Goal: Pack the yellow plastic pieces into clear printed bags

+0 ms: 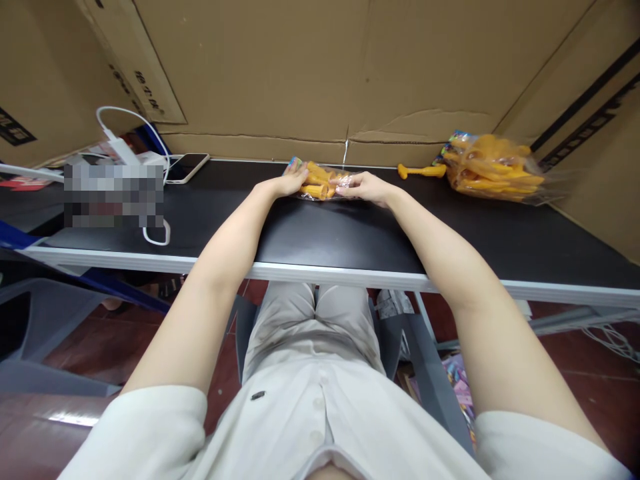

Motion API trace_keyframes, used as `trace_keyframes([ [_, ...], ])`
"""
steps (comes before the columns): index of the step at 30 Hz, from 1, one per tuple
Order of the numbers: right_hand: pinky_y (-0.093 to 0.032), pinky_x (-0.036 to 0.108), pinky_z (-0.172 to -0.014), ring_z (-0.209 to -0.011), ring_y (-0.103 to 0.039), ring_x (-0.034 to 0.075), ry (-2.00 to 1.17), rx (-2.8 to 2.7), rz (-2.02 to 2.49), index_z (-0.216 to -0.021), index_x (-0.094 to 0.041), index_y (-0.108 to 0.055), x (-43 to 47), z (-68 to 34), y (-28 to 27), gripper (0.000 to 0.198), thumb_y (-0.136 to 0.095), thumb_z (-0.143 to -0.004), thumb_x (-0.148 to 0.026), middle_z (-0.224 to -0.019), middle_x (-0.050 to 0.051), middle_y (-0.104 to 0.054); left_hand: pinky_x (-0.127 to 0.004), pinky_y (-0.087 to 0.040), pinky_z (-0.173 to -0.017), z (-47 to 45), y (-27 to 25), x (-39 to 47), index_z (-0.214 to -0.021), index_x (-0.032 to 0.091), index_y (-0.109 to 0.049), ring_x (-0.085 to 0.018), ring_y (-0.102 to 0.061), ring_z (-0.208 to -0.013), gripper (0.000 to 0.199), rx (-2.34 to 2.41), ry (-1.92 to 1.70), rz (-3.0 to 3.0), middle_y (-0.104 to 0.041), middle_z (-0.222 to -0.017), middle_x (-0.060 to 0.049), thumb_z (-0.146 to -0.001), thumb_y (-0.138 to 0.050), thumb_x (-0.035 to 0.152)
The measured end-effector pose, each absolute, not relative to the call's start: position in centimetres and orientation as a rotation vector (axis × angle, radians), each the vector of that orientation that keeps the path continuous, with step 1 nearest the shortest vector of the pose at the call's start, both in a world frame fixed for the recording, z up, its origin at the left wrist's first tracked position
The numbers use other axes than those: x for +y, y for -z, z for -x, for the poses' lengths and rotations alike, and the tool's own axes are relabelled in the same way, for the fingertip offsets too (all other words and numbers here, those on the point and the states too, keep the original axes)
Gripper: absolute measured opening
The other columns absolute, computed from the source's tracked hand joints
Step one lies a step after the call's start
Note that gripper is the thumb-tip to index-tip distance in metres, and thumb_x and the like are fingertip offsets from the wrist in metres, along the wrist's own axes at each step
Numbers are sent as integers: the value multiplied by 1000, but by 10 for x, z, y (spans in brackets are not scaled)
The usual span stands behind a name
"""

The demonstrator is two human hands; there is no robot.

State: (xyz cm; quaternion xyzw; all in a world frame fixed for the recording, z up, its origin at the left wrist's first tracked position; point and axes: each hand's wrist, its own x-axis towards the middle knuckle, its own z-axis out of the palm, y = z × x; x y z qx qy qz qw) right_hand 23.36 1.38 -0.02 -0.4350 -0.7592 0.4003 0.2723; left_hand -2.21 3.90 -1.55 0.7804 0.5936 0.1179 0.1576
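A clear plastic bag of yellow-orange plastic pieces [315, 191] lies on the black tabletop in front of me, with a colourful printed label at its far left corner. At its left end, my left hand [294, 180] grips the bag, fingers over the top. My right hand [367, 187] holds the crinkled right end, with thumb and fingers closed on the film. To the right lies one loose yellow hammer-shaped piece [421, 171]. Beside it sits a larger, fuller clear bag of similar yellow pieces [493, 170].
A phone [187, 168] rests at the back left, near a white cable [159, 235] and a blurred-out patch. Cardboard walls [280, 73] enclose the back and sides of the table. A pale metal edge [330, 272] runs along its front.
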Motion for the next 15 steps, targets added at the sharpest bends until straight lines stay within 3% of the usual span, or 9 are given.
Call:
trace_keyframes([
  [3, -63, 42, -98, -98, -77, 26, -941, -2028, 1336, -90, -18, -86, 19, -246, -9, 34, -95, -77, -48, -100, 10, -82, -29, -1, -136, 12, 3, 22, -178, 6, -12, -16, 8, -172, 73, 1758, -308, -2132, 1, -188, -11, -113, -10, 38],
  [5, -64, 43, -97, -97, -77, 27, -739, -1962, 1471, -98, -17, -85, 27, -261, -13, 23, -85, -88, -38, -98, 11, -81, -27, 0, -136, 8, -2, 13, -178, 6, -11, -15, 10, -172, 72, 1767, -294, -2114, 2, -188, -9, -113, -10, 36],
  [7, -61, 46, -105, -110, -77, 31, -450, -1873, 1642, -111, -14, -84, 35, -282, -12, 23, -68, -97, -24, -112, 16, -81, -25, 1, -135, 6, -5, 9, -178, 4, -9, -15, 11, -172, 72, 1768, -291, -2105, 4, -188, -9, -113, -9, 36],
  [9, -51, 48, -120, -136, -67, 34, -136, -1833, 1799, -129, -11, -79, 43, -306, -6, 37, -57, -99, -15, -136, 20, -75, -25, 1, -135, 6, -5, 8, -178, 3, -8, -15, 10, -172, 73, 1764, -299, -2092, 5, -188, -11, -113, -9, 37],
  [12, -44, 48, -127, -153, -54, 35, -11, -1789, 2013, -159, -6, -57, 49, -336, 5, 57, -52, -105, -22, -164, 24, -54, -26, 1, -135, 7, -4, 9, -178, 4, -9, -15, 10, -172, 73, 1760, -314, -2085, 5, -188, -11, -113, -10, 37],
  [15, -36, 54, -132, -161, -42, 36, -34, -1746, 2177, -171, -12, -42, 52, -352, 13, 67, -51, -108, -30, -175, 18, -41, -26, 2, -135, 7, -3, 10, -178, 4, -9, -15, 10, -172, 73, 1753, -311, -2094, 4, -188, -11, -113, -12, 37],
])
